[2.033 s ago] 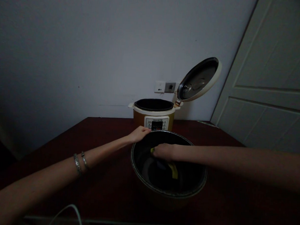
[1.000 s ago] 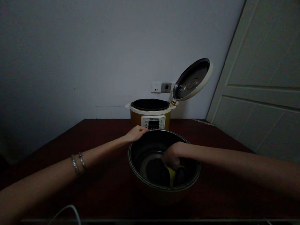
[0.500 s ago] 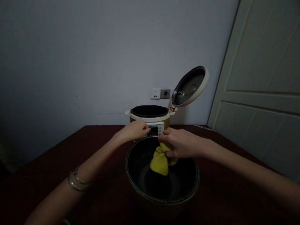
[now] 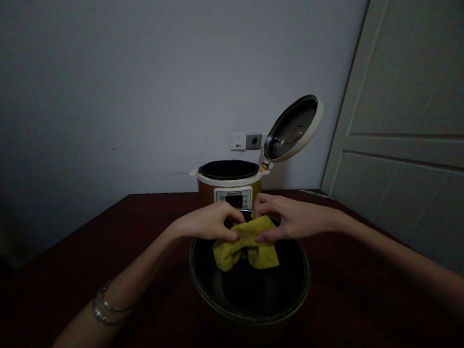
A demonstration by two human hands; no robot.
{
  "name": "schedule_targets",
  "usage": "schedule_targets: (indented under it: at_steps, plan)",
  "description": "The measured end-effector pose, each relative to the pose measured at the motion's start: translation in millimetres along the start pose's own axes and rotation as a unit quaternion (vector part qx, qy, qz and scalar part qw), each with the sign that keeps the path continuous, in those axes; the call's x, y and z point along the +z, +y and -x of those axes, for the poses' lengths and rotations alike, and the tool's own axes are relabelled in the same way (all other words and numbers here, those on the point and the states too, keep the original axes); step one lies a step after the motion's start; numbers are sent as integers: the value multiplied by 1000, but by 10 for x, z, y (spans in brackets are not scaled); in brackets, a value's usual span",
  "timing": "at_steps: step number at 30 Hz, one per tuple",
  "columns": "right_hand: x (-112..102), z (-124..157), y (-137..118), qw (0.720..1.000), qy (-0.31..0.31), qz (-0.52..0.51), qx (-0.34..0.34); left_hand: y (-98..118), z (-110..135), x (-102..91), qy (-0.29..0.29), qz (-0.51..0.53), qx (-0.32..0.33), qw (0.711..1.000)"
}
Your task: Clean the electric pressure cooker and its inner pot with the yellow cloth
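A yellow cloth [image 4: 248, 239] is stretched between my two hands, over the far half of a dark round inner pot [image 4: 245, 315]. My left hand [image 4: 212, 222] pinches the cloth's left part between thumb and fingers. On the other side, my right hand [image 4: 282, 217] grips it, fingers curled and thumb pressed on the front. The pot stands on the table, its black inside facing up. Right behind it is an electric pressure cooker [image 4: 229, 186] with a white rim and control panel, partly hidden by my hands.
The cooker's hinged lid [image 4: 293, 129] stands raised at the right. Wall sockets [image 4: 245, 141] sit behind the cooker on the pale wall [image 4: 144, 78]. A panelled door [image 4: 411, 125] is at the right. The dark red table [image 4: 145, 216] reaches to the wall.
My left hand has come down from the pot's far rim and taken hold of the cloth. The cloth, bunched in my right hand before, is now spread between both hands.
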State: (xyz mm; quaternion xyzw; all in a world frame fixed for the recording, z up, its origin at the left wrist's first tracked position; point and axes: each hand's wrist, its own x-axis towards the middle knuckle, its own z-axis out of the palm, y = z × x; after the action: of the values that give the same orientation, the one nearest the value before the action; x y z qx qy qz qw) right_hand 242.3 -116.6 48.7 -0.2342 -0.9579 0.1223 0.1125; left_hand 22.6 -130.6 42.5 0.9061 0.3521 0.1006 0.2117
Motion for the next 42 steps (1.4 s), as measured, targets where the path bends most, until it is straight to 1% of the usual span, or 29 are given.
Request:
schedule_targets:
  at_steps: [3, 4, 6, 7, 8, 10, 12, 13, 14, 16, 18, 20, 22, 24, 26, 27, 28, 29, 30, 32, 34, 35, 37, 39, 42]
  plan:
    - [-93, 28, 73, 995, -29, -93, -17, -25, 53, -115, -44, 52, 50, 996]
    - [-102, 29, 91, 991, -43, -128, -8, -19, 70, -147, -57, 70, 62, 994]
    - [-76, 15, 115, 981, -63, -181, 34, 7, 92, -186, -77, 104, 82, 988]
    - [-42, 0, 123, 977, -57, -197, 54, 21, 97, -191, -77, 117, 90, 986]
    - [2, -18, 128, 975, -37, -208, 67, 31, 99, -189, -66, 124, 97, 985]
    - [104, -55, 128, 972, 38, -225, 63, 27, 96, -171, -11, 118, 108, 987]
    - [198, -80, 105, 959, 117, -254, 49, -8, 85, -147, 70, 112, 108, 985]
    - [235, -84, 83, 949, 145, -274, 49, -32, 76, -135, 113, 117, 105, 981]
    - [266, -84, 53, 938, 166, -299, 51, -55, 64, -123, 156, 126, 101, 974]
    - [313, -81, -24, 918, 189, -344, 52, -84, 30, -94, 233, 144, 91, 958]
    - [351, -88, -98, 907, 207, -364, 51, -78, -14, -61, 291, 146, 84, 942]
    - [382, -112, -135, 902, 238, -353, 64, -55, -49, -42, 319, 140, 80, 934]
    - [399, -140, -110, 901, 267, -331, 85, -59, -57, -70, 319, 140, 66, 935]
    - [399, -153, -28, 913, 265, -294, 98, -140, -31, -157, 323, 144, 35, 935]
    - [396, -150, 70, 941, 242, -213, 102, -310, 6, -272, 339, 136, -8, 931]
    - [400, -149, 111, 958, 221, -149, 102, -415, 19, -319, 340, 120, -32, 932]
    - [413, -154, 140, 974, 192, -69, 97, -523, 23, -349, 316, 100, -61, 942]
    - [438, -169, 156, 984, 154, 18, 83, -623, 15, -357, 269, 90, -86, 955]
    - [476, -196, 160, 987, 109, 103, 59, -707, -6, -340, 218, 86, -105, 966]
    - [585, -284, 140, 972, 29, 235, -7, -809, -77, -245, 144, 77, -133, 978]
    - [721, -392, 110, 953, -27, 294, -70, -833, -168, -108, 103, 53, -157, 981]
    - [787, -440, 99, 949, -52, 299, -89, -829, -213, -40, 91, 39, -164, 981]
    - [886, -495, 92, 951, -116, 269, -102, -821, -286, 71, 74, 25, -163, 984]
    - [921, -481, 99, 956, -192, 201, -95, -840, -333, 143, 77, 27, -143, 986]
    - [870, -359, 110, 953, -291, 62, -61, -924, -365, 203, 82, 34, -121, 989]
